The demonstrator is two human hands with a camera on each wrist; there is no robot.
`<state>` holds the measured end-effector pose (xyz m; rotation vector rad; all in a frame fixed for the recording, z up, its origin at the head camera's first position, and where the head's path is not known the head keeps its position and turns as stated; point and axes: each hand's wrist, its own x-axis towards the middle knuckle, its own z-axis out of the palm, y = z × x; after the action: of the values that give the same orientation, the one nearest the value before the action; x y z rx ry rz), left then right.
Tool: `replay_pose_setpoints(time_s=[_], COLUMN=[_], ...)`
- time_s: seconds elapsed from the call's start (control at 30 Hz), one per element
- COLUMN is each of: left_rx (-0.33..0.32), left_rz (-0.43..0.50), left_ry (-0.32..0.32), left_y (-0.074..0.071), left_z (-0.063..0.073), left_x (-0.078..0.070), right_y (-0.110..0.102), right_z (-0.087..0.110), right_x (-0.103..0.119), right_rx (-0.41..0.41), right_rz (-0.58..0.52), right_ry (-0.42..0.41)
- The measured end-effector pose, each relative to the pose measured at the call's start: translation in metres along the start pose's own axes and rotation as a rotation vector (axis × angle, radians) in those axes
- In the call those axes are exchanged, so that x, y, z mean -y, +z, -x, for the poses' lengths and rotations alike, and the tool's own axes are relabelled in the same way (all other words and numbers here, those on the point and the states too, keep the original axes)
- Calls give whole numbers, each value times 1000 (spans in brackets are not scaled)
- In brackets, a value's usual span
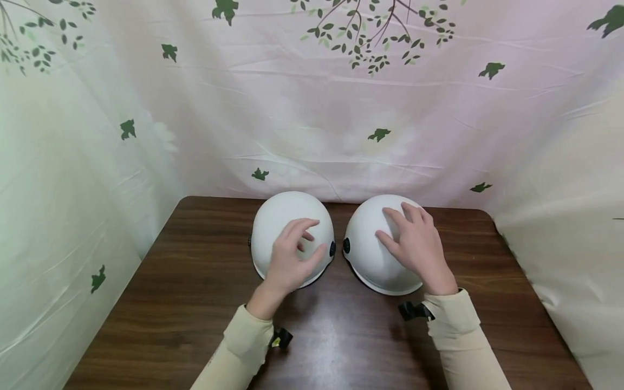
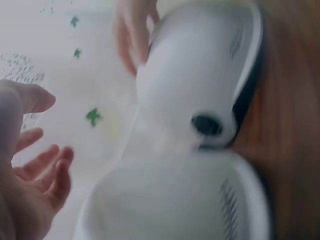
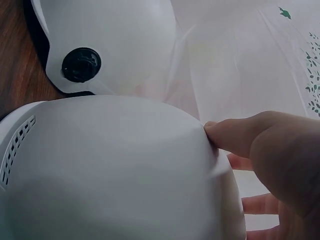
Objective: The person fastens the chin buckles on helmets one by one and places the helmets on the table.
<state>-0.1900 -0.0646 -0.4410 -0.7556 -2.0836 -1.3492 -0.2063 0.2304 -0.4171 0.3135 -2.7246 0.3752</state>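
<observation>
Two white helmets sit side by side, dome up, near the table's back edge. My left hand is over the left helmet, thumb and fingers spread apart and loosely bent. The left wrist view shows this left hand away from the shell, holding nothing. On the upper side of the right helmet rests my right hand with its fingers spread. In the right wrist view the right thumb touches the top of the white shell; the other fingers are partly hidden behind it.
Both helmets carry a round black knob on the side facing the other. They stand on a dark brown wooden table. A pale curtain with green leaf and bird prints hangs behind and along both sides.
</observation>
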Motion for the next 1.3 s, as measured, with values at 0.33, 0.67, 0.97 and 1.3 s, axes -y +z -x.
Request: replay_pose_setpoints(time_s=[0.33,0.67,0.97,1.3], left_rx=[396,480,391,262], left_rz=[135,150,195,354], left_ry=[-504,-580,-623,-662], left_y=[56,97,110,114], left_z=[16,24,29,36], left_x=[-4,5,4,7], right_y=[-7,-10,-7,-6], right_z=[-3,1,6,7], right_x=[2,2,4,3], right_rx=[53,42,-34,-31], right_rz=[11,35,66,88], right_ry=[40,55,24,15])
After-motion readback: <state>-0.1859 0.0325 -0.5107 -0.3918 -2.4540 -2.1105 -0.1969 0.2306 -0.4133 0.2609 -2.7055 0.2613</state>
